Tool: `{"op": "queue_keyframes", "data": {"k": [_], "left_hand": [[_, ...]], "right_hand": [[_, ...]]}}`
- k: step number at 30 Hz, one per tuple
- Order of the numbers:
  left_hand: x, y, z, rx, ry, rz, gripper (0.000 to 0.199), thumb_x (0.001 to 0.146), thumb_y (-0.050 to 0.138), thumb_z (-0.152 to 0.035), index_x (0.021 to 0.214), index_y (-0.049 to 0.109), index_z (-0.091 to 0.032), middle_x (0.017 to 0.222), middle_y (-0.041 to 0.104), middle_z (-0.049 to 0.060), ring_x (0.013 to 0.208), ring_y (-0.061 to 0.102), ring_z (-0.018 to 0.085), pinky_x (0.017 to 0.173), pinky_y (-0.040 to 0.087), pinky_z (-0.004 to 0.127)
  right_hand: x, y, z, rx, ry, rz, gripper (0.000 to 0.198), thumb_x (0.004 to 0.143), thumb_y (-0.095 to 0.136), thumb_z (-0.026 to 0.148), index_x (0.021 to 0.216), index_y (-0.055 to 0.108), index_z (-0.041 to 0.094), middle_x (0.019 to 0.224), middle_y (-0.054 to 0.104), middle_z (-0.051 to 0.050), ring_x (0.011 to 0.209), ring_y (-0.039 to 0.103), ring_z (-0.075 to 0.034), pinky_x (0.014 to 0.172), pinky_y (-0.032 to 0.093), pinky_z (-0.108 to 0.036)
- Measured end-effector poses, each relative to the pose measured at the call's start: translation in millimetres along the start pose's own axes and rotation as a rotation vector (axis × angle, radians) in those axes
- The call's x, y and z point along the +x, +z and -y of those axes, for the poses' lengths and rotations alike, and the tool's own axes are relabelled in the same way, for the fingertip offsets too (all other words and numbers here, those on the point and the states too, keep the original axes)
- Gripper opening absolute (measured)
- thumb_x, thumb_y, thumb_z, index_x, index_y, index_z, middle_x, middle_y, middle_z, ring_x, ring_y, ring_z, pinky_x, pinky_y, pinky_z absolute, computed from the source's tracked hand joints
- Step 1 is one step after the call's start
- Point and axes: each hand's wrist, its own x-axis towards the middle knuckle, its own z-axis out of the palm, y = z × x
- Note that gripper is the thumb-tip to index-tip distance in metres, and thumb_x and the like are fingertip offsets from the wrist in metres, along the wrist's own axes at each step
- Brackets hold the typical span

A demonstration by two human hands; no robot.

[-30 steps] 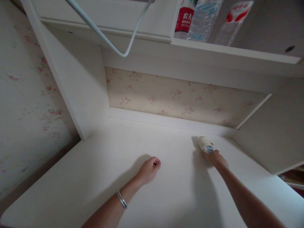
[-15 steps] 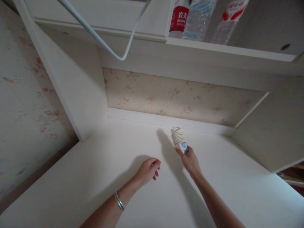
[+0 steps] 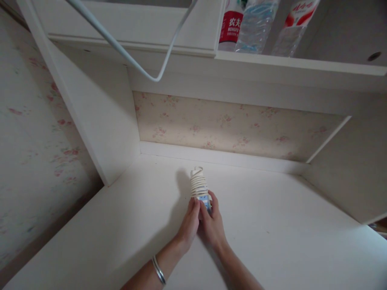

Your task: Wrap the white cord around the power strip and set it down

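A white power strip (image 3: 199,186) with its cord wound round it points away from me above the white desk top. Blue facing shows on the end nearest me, and the far end carries a loop of the cord. My left hand (image 3: 190,221) is closed on the strip's near end from the left, thumb along its edge. From the right, my right hand (image 3: 214,225) grips the same end, its thumb on the blue part and fingers round the side. A silver bangle circles my left wrist. The hands hide the strip's nearest end.
The white desk top (image 3: 266,209) has side panels left and right and a flowered wall (image 3: 223,121) behind. Overhead, a shelf (image 3: 290,61) holds several plastic bottles (image 3: 255,28). A pale bent tube (image 3: 127,54) hangs across the upper left.
My right hand has brought the power strip left, to the middle. My left hand, which was apart from it, has moved up and closed on it too.
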Motion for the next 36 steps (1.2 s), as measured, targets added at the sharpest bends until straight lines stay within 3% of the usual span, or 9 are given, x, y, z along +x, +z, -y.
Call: {"op": "queue_keyframes", "data": {"k": [5, 10, 12, 21, 29, 33, 36], "left_hand": [[3, -4, 0, 0.047, -0.059, -0.022, 0.043, 0.082, 0.058, -0.042, 0.117, 0.053, -0.02, 0.115, 0.062, 0.01, 0.099, 0.061, 0.022, 0.079, 0.049, 0.03], [1, -1, -3, 0.178, -0.151, 0.011, 0.044, 0.08, 0.056, -0.034, 0.121, 0.049, -0.023, 0.105, 0.064, 0.007, 0.08, 0.064, 0.021, 0.056, 0.051, 0.027], [1, 0, -1, 0.206, -0.193, 0.004, 0.045, 0.08, 0.054, -0.035, 0.122, 0.048, -0.021, 0.099, 0.065, 0.008, 0.076, 0.065, 0.022, 0.051, 0.051, 0.028], [-2, 1, 2, -0.067, -0.217, 0.014, 0.04, 0.081, 0.054, -0.04, 0.111, 0.055, -0.014, 0.086, 0.064, 0.008, 0.066, 0.064, 0.019, 0.053, 0.051, 0.029], [-2, 3, 4, -0.159, -0.326, 0.016, 0.034, 0.082, 0.053, -0.039, 0.102, 0.057, -0.012, 0.082, 0.065, 0.007, 0.063, 0.063, 0.017, 0.052, 0.049, 0.028], [0, 2, 8, -0.074, -0.356, 0.009, 0.035, 0.081, 0.052, -0.039, 0.104, 0.055, -0.013, 0.076, 0.062, 0.004, 0.054, 0.061, 0.016, 0.043, 0.043, 0.024], [0, 2, 8, -0.015, -0.335, 0.021, 0.036, 0.08, 0.051, -0.039, 0.107, 0.053, -0.015, 0.074, 0.06, 0.002, 0.053, 0.06, 0.015, 0.039, 0.04, 0.022]], "right_hand": [[3, -12, -5, -0.197, 0.026, 0.107, 0.043, 0.087, 0.042, 0.049, 0.12, 0.049, 0.023, 0.085, 0.069, -0.002, 0.063, 0.062, -0.016, 0.054, 0.045, -0.025], [11, -35, -2, -0.669, -0.308, -0.011, 0.032, 0.089, 0.041, 0.047, 0.093, 0.061, 0.022, 0.084, 0.066, -0.005, 0.069, 0.06, -0.016, 0.061, 0.04, -0.024], [14, -41, -1, -0.734, -0.343, -0.021, 0.033, 0.091, 0.037, 0.044, 0.089, 0.061, 0.022, 0.084, 0.066, -0.005, 0.069, 0.06, -0.015, 0.061, 0.038, -0.023], [25, -41, -14, -0.253, 0.036, -0.14, 0.043, 0.086, 0.037, 0.057, 0.083, 0.058, 0.02, 0.054, 0.058, 0.002, 0.045, 0.054, -0.015, 0.047, 0.037, -0.025], [28, -40, -26, -0.152, 0.129, -0.232, 0.043, 0.085, 0.039, 0.059, 0.084, 0.057, 0.02, 0.05, 0.054, 0.003, 0.044, 0.053, -0.016, 0.045, 0.037, -0.026], [30, -39, -22, -0.163, 0.08, -0.175, 0.04, 0.083, 0.045, 0.055, 0.099, 0.059, 0.021, 0.064, 0.062, 0.001, 0.053, 0.055, -0.016, 0.052, 0.04, -0.026], [30, -40, -14, -0.137, 0.021, -0.142, 0.037, 0.079, 0.052, 0.053, 0.09, 0.063, 0.019, 0.067, 0.062, 0.001, 0.061, 0.055, -0.016, 0.058, 0.041, -0.025]]}}
